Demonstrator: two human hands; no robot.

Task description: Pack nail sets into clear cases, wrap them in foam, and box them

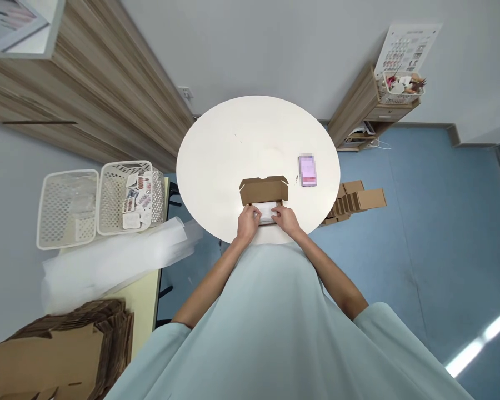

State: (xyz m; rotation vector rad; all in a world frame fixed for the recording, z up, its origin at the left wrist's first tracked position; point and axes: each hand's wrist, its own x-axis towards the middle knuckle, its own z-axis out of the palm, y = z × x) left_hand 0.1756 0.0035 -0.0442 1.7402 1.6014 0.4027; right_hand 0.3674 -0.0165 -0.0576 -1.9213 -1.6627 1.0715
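A small brown cardboard box (263,191) stands on the white oval table with its lid raised at the back. Inside it lies a white wrapping sheet (267,211), perhaps foam; whatever is under it is hidden. At the left end of the box, my left hand (248,224) pinches the sheet's edge between thumb and fingers. My right hand (287,219) does the same at the right end, its fingertips bent in over the sheet.
On the table (250,128) a phone-like pinkish item (307,170) lies to the right. Folded boxes (352,203) stand on the right. To the left are white baskets (125,197), one with small packets, a white foam roll (120,261) and flat cardboard (50,355).
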